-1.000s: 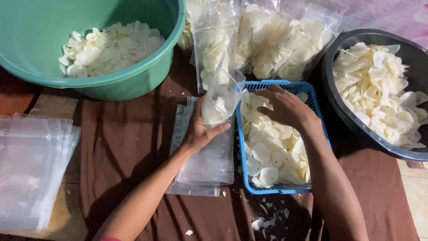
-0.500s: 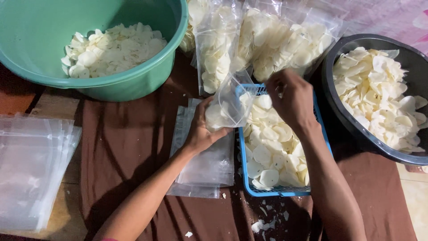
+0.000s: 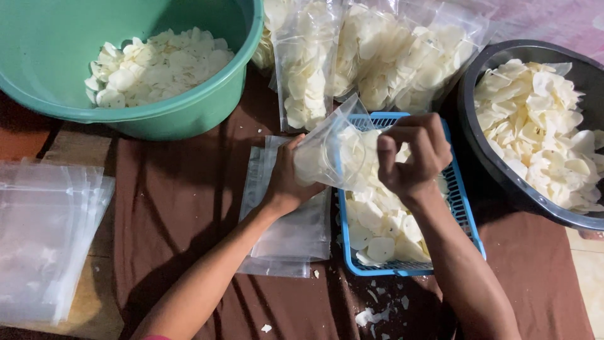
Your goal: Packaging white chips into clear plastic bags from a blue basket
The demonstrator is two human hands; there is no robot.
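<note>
While the left hand clamps a half-filled clear bag, the right hand closes on white chips at its mouth, above the blue basket.

Dim, warm indoor light, seemingly from above and slightly ahead. Brightest on the pale chips in the black basin and on the filled plastic bags, close to washed out there, with little surface detail left. Soft white sheen on the stack of empty bags at the left edge. Deep, soft-edged shadows under the green basin and along both forearms on the brown cloth; far left corner nearly black. Slight motion blur on the right hand and on the clear bag held at the left hand. Mild softness and compression smear overall; no strong bending at the frame edges.
</note>
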